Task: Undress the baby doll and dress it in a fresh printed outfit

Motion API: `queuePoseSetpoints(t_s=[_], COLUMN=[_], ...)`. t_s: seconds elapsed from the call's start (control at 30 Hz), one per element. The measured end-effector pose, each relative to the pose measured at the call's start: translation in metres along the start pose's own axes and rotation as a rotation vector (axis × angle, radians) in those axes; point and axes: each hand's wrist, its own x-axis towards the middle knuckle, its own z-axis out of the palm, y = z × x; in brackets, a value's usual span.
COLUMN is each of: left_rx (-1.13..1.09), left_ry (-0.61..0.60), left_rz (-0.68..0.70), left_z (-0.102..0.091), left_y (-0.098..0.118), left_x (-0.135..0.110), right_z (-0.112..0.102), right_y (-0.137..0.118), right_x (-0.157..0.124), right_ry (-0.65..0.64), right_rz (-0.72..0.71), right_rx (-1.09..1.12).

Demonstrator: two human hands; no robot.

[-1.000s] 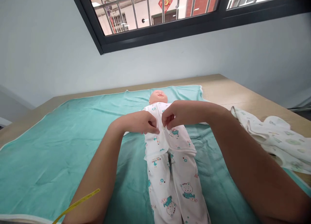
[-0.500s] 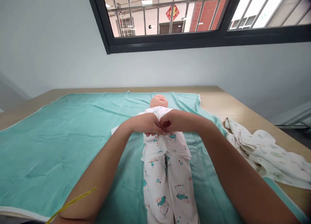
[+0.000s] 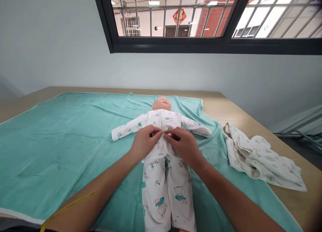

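A baby doll [image 3: 161,103] lies on its back, face up, head toward the wall. It wears a white printed baby shirt [image 3: 167,117], sleeves spread to both sides, and matching trousers [image 3: 179,191] with cat figures. My left hand [image 3: 145,142] pinches the shirt's front edge at the middle of the chest. Meeting it there, my right hand [image 3: 184,145] pinches the opposite front edge, fingertips nearly touching the left ones. Whatever small fastening lies between the fingertips is too small to make out. Below the hands the shirt hem overlaps the trouser waist.
A turquoise blanket [image 3: 62,134] lies under the doll on a wooden table [image 3: 212,106]. Crumpled white printed cloth [image 3: 266,158] rests at the right. A dark-framed window [image 3: 166,47] with bars is in the wall behind. A yellow strip [image 3: 67,205] crosses my left forearm.
My hands have turned from knuckles-forward, wrists raised over the chest, to fingers pointing away, wrists lower and nearer me. The doll's sleeves now show fully. The view has shifted slightly.
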Motion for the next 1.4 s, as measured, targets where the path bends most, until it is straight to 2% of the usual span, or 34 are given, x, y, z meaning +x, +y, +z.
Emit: queuePoseSetpoints(t_s=[0.13,0.27,0.43,0.53,0.63,0.73,0.9,1.07,1.27,1.4], left_rx=[0.018,0.002,0.064,0.062,-0.017,-0.099,-0.175,-0.262,-0.256,-0.26], left_ry=[0.038,0.051,0.042,0.03,-0.025,-0.068,0.002,0.064,0.119,0.121], left_rz=[0.063,0.063,0.119,0.151,0.1,0.018,-0.099,-0.148,-0.146,-0.155], left_z=[0.005,0.005,0.004,0.001,-0.002,-0.003,0.005,0.011,0.015,0.016], left_y=[-0.007,-0.009,-0.01,-0.01,-0.006,-0.002,0.0,-0.002,-0.003,-0.003], left_x=[-0.007,-0.011,-0.01,-0.009,-0.008,-0.008,-0.01,-0.011,-0.013,-0.011], right_z=[0.005,0.005,-0.003,-0.007,-0.007,-0.004,0.002,0.003,0.002,0.003], right_y=[0.0,0.004,0.01,0.014,0.018,0.02,0.019,0.022,0.029,0.031], right_x=[-0.003,0.004,0.014,0.018,0.02,0.022,0.022,0.023,0.023,0.022], right_ry=[0.023,0.085,-0.007,-0.003,0.05,0.122,0.165,0.112,0.06,0.075], right_rz=[-0.057,-0.243,-0.459,-0.539,-0.603,-0.672,-0.659,-0.572,-0.558,-0.588], right_rx=[-0.054,-0.169,-0.316,-0.382,-0.367,-0.263,-0.128,-0.005,0.014,-0.009])
